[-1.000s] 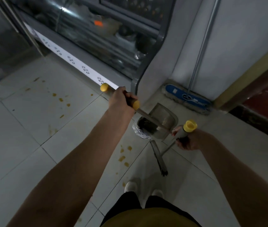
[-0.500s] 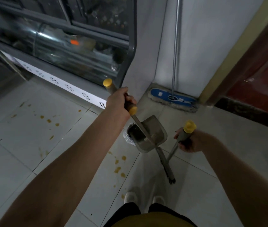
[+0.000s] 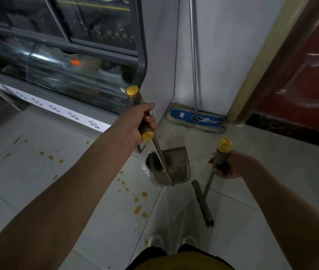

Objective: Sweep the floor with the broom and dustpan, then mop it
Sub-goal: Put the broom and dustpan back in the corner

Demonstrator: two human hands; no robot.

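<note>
My left hand (image 3: 141, 121) grips the yellow-capped handle of a long-handled grey dustpan (image 3: 174, 168), whose pan hangs over a small bin (image 3: 147, 165) lined with a plastic bag. Pale debris lies inside the pan. My right hand (image 3: 226, 165) grips the grey, yellow-capped handle of the broom (image 3: 203, 203), whose dark head rests on the tiles in front of my feet. A flat mop (image 3: 195, 118) with a blue pad and metal pole leans in the corner against the white wall.
A glass display cabinet (image 3: 61, 61) fills the left and back. Orange-yellow stains (image 3: 139, 207) spot the white floor tiles. A yellow door frame (image 3: 256, 61) and dark red door stand on the right. My white shoes (image 3: 172, 240) are below.
The view has swung right and up toward the corner. The dustpan has tilted more upright over the bin, and the broom head has shifted right on the floor.
</note>
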